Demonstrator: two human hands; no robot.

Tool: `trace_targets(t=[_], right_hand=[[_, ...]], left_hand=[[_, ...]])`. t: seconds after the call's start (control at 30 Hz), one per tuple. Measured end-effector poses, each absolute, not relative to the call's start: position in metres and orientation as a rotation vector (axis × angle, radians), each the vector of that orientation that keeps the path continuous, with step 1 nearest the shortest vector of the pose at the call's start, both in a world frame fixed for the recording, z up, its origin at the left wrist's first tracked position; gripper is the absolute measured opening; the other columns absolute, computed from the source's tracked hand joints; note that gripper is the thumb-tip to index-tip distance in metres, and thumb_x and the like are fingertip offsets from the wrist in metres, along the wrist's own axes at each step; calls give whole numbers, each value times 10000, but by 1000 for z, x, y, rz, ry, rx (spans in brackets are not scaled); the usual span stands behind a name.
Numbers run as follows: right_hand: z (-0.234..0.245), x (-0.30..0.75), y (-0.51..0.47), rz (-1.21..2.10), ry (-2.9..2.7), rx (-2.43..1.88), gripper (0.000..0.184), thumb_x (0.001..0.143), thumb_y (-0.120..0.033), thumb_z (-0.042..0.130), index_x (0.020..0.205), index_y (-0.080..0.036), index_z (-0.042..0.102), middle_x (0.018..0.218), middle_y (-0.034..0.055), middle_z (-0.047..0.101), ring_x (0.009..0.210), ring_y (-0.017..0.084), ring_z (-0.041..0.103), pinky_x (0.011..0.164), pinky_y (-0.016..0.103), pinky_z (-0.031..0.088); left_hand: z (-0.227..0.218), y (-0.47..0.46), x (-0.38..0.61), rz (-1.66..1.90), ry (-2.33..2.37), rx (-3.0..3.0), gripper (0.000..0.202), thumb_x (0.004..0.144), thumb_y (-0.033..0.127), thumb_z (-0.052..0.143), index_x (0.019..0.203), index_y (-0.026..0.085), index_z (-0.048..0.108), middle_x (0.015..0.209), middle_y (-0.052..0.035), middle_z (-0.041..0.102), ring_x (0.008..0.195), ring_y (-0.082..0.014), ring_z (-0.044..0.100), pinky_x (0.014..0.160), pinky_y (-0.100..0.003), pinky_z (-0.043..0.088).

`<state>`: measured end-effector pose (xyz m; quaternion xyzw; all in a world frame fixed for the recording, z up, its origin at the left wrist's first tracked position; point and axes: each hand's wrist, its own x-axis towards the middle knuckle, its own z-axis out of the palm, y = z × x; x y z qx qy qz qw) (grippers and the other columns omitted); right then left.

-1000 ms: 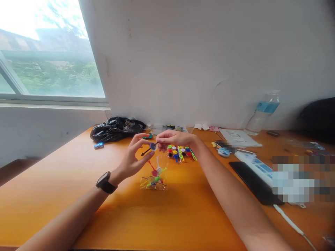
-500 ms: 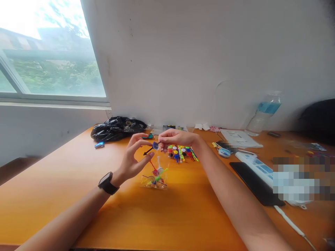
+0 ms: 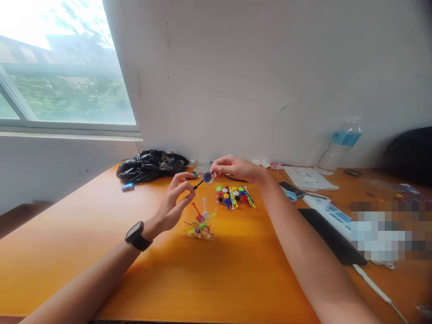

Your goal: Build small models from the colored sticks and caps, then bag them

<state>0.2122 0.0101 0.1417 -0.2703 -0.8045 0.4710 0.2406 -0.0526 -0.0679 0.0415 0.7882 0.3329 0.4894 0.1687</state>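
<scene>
Between my hands is a thin black stick [image 3: 200, 184] with an arrow-like end and a small blue round piece [image 3: 208, 177] on it. The thumb and fingertips of my left hand [image 3: 177, 198] pinch the arrow-like end. My right hand [image 3: 232, 167] pinches the opposite end, just past the blue piece. Below them on the table lies a clear plastic bag [image 3: 197, 231] holding coloured sticks and round pieces. To its right, behind the hands, sits a group of colourful discs and thin sticks [image 3: 235, 197].
A black plastic bag [image 3: 148, 166] and a small blue packet [image 3: 128, 186] lie at the back left. On the right are a power strip [image 3: 329, 220], a black pad [image 3: 327, 236], a phone [image 3: 290, 189], papers [image 3: 310, 178] and a clear bottle [image 3: 339, 146].
Both hands have risen slightly and shifted, carrying the stick up and right. My left fingers, apart beside the stick before, now close on its arrow-like end.
</scene>
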Motion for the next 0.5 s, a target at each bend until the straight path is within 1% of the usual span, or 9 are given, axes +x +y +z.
trace_targets(t=[0.1, 0.17, 0.27, 0.3, 0.37, 0.43, 0.5], right_hand=[[154, 219, 3, 1125, -2236, -805, 423, 915, -562, 735, 889, -140, 727, 904, 59, 700, 856, 169, 588, 807, 293, 450], [160, 219, -1, 1010, -2272, -847, 413, 913, -560, 725, 894, -147, 730, 873, 49, 690, 818, 168, 570, 764, 293, 431], [163, 211, -7, 795, -2332, -924, 400, 934, -555, 678, 906, -162, 744, 846, 35, 671, 769, 164, 545, 694, 286, 392], [162, 207, -8, 738, -2359, -931, 391, 934, -547, 671, 896, -165, 746, 870, 38, 671, 772, 165, 546, 687, 284, 388], [158, 197, -10, 680, -2430, -917, 372, 933, -524, 671, 855, -167, 742, 980, 54, 670, 801, 167, 561, 694, 283, 401], [154, 188, -12, 688, -2494, -877, 355, 940, -500, 673, 834, -169, 745, 1107, 74, 652, 853, 175, 587, 722, 286, 431], [150, 181, -13, 723, -2555, -831, 342, 958, -479, 667, 833, -175, 760, 1165, 88, 635, 901, 188, 608, 751, 292, 458]], left_hand=[[44, -69, -53, 1366, 962, 2253, 193, 1056, 287, 491, 910, 206, 589, 1382, -110, 531, 1241, -288, 555, 1033, -417, 512], [44, -69, -53, 1357, 969, 2253, 202, 1062, 290, 485, 907, 201, 580, 1375, -116, 527, 1267, -292, 538, 1033, -413, 505], [43, -69, -54, 1357, 949, 2250, 203, 1068, 288, 486, 911, 197, 577, 1379, -116, 517, 1255, -282, 539, 1031, -405, 495], [43, -68, -54, 1363, 936, 2248, 202, 1070, 287, 489, 914, 196, 579, 1383, -115, 512, 1246, -278, 542, 1033, -406, 491], [41, -68, -54, 1385, 910, 2250, 198, 1073, 289, 495, 924, 196, 588, 1394, -114, 502, 1225, -272, 551, 1040, -412, 486], [39, -68, -54, 1419, 898, 2267, 195, 1077, 293, 500, 942, 198, 603, 1412, -111, 493, 1207, -267, 559, 1063, -426, 473], [38, -68, -53, 1447, 890, 2293, 192, 1081, 293, 503, 956, 200, 615, 1424, -106, 488, 1205, -262, 562, 1093, -440, 455]])
